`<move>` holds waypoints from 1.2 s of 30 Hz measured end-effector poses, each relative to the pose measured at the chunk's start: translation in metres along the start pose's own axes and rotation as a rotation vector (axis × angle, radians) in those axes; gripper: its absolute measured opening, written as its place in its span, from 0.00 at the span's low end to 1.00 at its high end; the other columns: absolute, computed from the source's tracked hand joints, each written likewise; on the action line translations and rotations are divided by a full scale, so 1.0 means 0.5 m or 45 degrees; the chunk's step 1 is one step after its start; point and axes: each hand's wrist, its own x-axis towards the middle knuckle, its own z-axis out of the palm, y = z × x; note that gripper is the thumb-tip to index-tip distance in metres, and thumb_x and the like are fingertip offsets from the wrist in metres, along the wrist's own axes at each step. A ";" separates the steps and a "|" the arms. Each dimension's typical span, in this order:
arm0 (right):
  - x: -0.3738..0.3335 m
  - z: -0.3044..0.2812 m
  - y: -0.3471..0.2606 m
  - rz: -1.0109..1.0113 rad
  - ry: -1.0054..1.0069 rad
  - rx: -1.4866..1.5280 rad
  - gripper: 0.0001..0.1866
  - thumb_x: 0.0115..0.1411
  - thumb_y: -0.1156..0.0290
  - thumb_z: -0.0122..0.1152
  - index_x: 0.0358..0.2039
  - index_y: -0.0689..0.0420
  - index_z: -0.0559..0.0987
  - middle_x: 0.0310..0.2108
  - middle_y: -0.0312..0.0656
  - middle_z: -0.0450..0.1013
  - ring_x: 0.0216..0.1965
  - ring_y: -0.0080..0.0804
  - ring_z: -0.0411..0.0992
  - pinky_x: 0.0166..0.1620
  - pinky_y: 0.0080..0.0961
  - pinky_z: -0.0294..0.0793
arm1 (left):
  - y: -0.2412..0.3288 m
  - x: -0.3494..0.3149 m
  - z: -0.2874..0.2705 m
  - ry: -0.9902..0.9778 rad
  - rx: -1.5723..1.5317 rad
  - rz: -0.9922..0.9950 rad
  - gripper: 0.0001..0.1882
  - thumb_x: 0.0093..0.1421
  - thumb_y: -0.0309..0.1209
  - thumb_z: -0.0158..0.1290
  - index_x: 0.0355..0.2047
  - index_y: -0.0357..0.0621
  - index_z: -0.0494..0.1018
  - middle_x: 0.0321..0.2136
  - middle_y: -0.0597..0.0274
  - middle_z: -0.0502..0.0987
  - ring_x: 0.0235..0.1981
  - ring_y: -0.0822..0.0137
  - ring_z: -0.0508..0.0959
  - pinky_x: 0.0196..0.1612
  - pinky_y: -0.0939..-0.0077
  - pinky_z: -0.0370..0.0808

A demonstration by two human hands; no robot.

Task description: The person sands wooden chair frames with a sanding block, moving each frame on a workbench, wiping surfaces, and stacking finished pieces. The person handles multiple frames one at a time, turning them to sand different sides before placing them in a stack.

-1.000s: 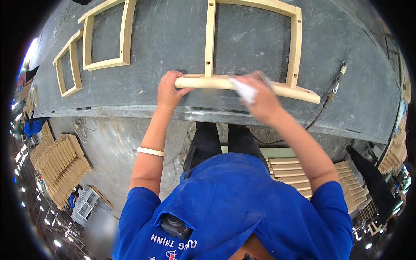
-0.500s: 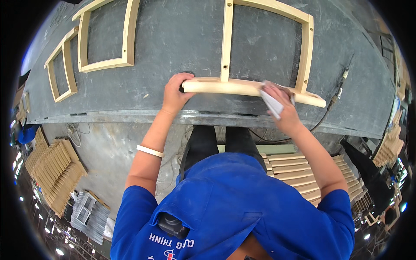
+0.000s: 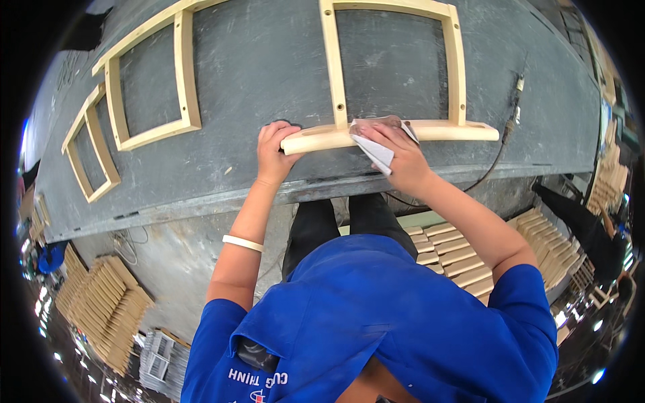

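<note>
A pale wooden frame (image 3: 456, 74) lies on the grey worktable, its thick curved rail (image 3: 317, 140) toward me along the table's near side. My left hand (image 3: 274, 152) is closed round the left end of that rail; something dark shows by its fingertips, too little to name. Pressed onto the rail, just right of the frame's inner upright, is a folded sheet of sandpaper (image 3: 375, 155), brownish on one face and white on the other. My right hand (image 3: 406, 161) grips this sheet with its fingers over the top of the rail.
More wooden frames (image 3: 189, 74) lie on the left of the worktable (image 3: 259, 74). A cable-fed tool (image 3: 516, 101) rests at the right, its cord running over the near edge. Stacked wooden parts (image 3: 107, 305) stand on the floor at left, with another stack (image 3: 463, 258) at right.
My right hand has slid the sandpaper left along the rail, from near its right part to about the middle. My left hand keeps its hold on the left end. The view has turned slightly.
</note>
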 end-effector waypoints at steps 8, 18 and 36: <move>0.057 0.214 -0.089 -0.061 0.087 0.452 0.35 0.51 0.76 0.56 0.61 0.42 0.64 0.61 0.38 0.61 0.58 0.39 0.65 0.60 0.36 0.63 | -0.007 0.015 -0.021 -0.270 -0.025 -0.005 0.15 0.44 0.25 0.61 0.35 0.42 0.76 0.37 0.56 0.75 0.40 0.54 0.73 0.45 0.64 0.70; -0.254 0.016 0.173 0.834 0.800 -0.239 0.37 0.50 0.64 0.61 0.63 0.46 0.63 0.64 0.41 0.56 0.64 0.52 0.51 0.62 0.50 0.52 | 0.198 -0.023 0.060 -0.777 0.233 0.426 0.21 0.43 0.37 0.65 0.35 0.37 0.74 0.31 0.54 0.74 0.35 0.52 0.73 0.40 0.60 0.69; -0.147 0.026 0.193 1.029 1.829 -0.068 0.27 0.55 0.67 0.58 0.57 0.52 0.68 0.56 0.47 0.62 0.58 0.50 0.57 0.60 0.44 0.57 | 0.219 0.260 0.208 -0.604 0.787 1.095 0.28 0.56 0.40 0.46 0.59 0.58 0.65 0.59 0.55 0.63 0.63 0.45 0.56 0.62 0.42 0.49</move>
